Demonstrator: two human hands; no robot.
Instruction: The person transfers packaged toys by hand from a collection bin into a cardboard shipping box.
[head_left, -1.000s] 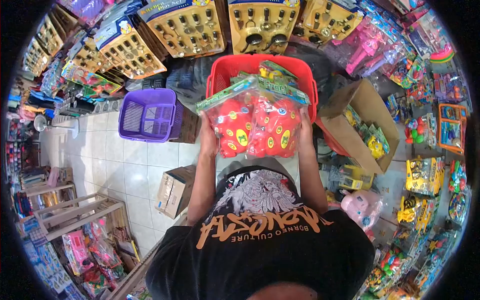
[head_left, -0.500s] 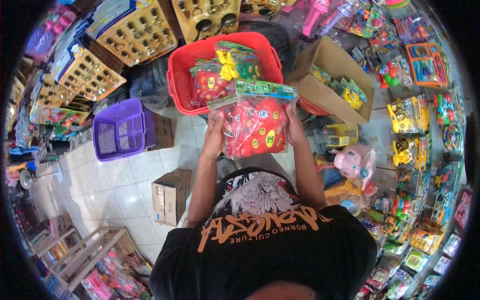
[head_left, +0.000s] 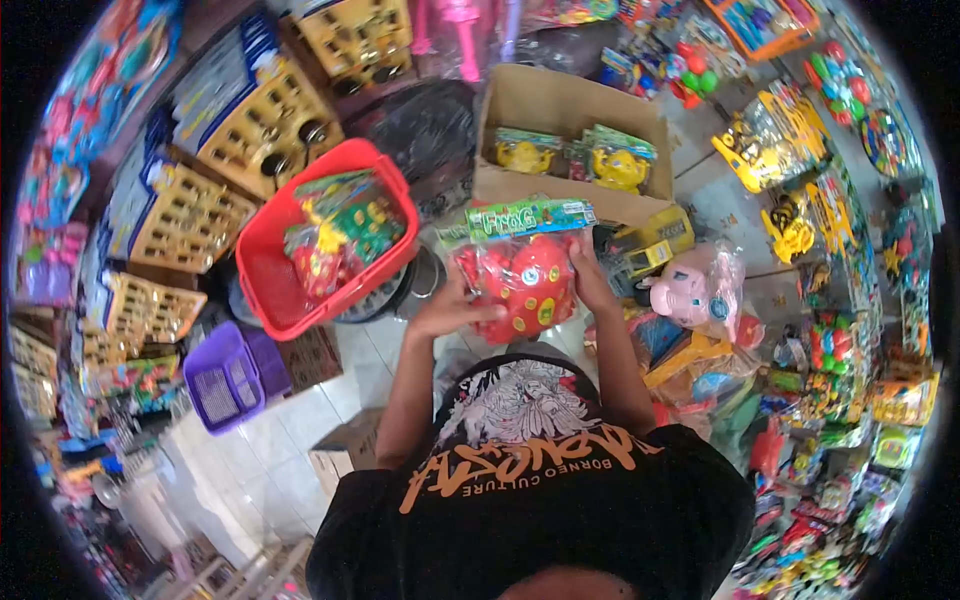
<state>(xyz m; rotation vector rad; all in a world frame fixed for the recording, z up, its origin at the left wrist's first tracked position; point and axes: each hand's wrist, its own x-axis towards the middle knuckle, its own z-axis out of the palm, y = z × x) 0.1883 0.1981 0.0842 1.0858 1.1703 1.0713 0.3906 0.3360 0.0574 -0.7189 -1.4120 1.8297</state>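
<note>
A red frog toy (head_left: 525, 290) in a clear plastic bag with a green "FROG" header card (head_left: 530, 219) is held in front of my chest. My left hand (head_left: 447, 308) grips the bag's left side, thumb across its front. On the other side my right hand (head_left: 590, 275) closes around the bag's right edge. Just beyond the toy stands an open cardboard box (head_left: 575, 100) with yellow bagged toys (head_left: 620, 167) inside. To the left, a red plastic basket (head_left: 262, 290) contains red, green and yellow bagged toys (head_left: 345, 230).
A purple basket (head_left: 220, 385) stands on the tiled floor at left, near a cardboard box (head_left: 345, 445). At right lie a pink wrapped toy (head_left: 700, 285) and a yellow toy (head_left: 655, 240). Carded kitchen tools (head_left: 270, 120) line the upper left; hanging toys fill the right wall.
My view and body have turned right, so the red basket now appears farther left and the cardboard box lies ahead. Both hands still hold the bagged frog toy, now over the box's near edge.
</note>
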